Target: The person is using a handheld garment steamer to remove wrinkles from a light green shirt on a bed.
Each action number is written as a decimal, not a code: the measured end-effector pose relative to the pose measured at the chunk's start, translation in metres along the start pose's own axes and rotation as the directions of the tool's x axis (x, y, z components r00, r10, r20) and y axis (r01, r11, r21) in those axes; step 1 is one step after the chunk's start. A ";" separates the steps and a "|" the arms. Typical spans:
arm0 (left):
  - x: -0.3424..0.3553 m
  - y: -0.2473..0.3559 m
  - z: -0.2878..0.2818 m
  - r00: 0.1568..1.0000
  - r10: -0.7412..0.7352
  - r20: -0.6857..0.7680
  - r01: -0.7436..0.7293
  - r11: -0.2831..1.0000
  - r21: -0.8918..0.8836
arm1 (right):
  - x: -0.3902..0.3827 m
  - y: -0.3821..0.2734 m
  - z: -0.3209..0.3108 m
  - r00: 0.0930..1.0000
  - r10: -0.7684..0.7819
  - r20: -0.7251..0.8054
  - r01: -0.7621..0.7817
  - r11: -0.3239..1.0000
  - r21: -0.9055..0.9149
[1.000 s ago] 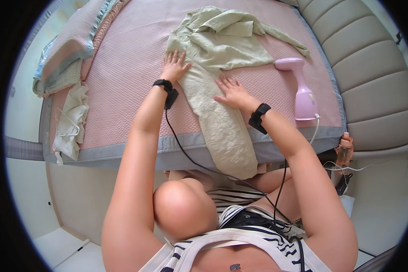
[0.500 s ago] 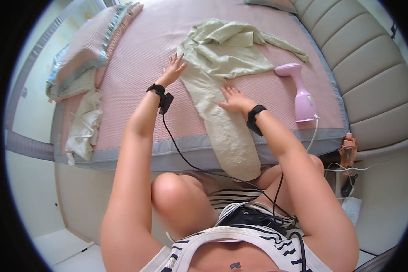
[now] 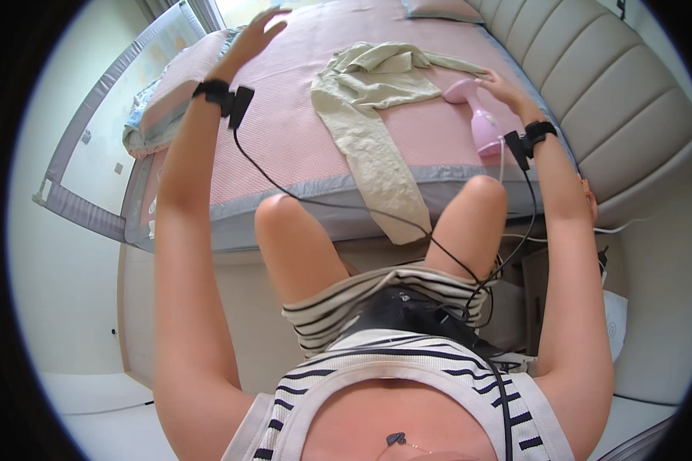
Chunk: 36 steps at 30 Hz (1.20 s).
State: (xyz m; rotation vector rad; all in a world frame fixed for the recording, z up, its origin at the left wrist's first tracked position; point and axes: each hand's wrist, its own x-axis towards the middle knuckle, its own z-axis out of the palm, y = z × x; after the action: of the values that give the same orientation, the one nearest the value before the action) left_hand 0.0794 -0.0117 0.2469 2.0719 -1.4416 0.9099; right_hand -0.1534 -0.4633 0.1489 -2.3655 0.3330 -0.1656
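A pale green garment lies on the bed, one long part running down over the front edge and hanging near my knees. Its upper part is rumpled, with a narrow strip stretching to the right. My right hand is at the end of that strip, fingers extended and fingertips at the cloth. Just beside it lies a pink handheld garment steamer, its white cord leading down. My left hand is raised at the far left, fingers apart, holding nothing. Both wrists wear black bands with cables.
The bed has a pink quilted cover with a grey border. A padded beige headboard runs along the right. Folded bedding and a mesh bed rail are on the left. Black cables cross over my lap.
Both hands have left the garment's long part: the left moved up and left, the right moved right to the strip's end. The view has shifted, and my knees have risen into sight.
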 end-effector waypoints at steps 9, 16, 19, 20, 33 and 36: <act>0.093 0.117 -0.073 0.987 0.142 -0.079 -0.147 0.987 -0.060 | -0.120 -0.036 -0.061 0.986 -0.044 -0.163 0.037 0.998 -0.048; 0.000 0.118 -0.057 0.957 -0.178 0.231 0.192 0.981 -0.041 | -0.113 -0.079 -0.008 0.960 -0.097 0.264 0.083 0.995 0.062; -0.056 0.077 -0.061 0.876 -0.331 0.352 0.389 0.915 -0.108 | -0.079 -0.087 0.056 0.883 -0.074 0.464 0.105 0.994 -0.042; -0.070 0.069 -0.060 0.807 -0.432 0.403 0.519 0.844 -0.135 | -0.063 -0.082 0.079 0.848 -0.040 0.528 0.080 0.995 -0.053; -0.147 0.055 0.167 0.156 -0.649 0.745 0.961 -0.074 -0.266 | -0.041 0.038 0.302 0.939 -0.223 -0.262 0.101 0.907 -0.409; -0.194 0.050 0.221 -0.020 -0.612 0.791 0.975 -0.189 -0.122 | -0.044 0.023 0.310 0.978 -0.140 -0.152 0.096 0.961 -0.261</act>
State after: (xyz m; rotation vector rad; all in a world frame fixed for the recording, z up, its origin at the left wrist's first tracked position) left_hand 0.0439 -0.0570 -0.0457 1.8967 0.0425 -0.8082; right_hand -0.1339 -0.2647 -0.0928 -2.6325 0.3080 -0.4047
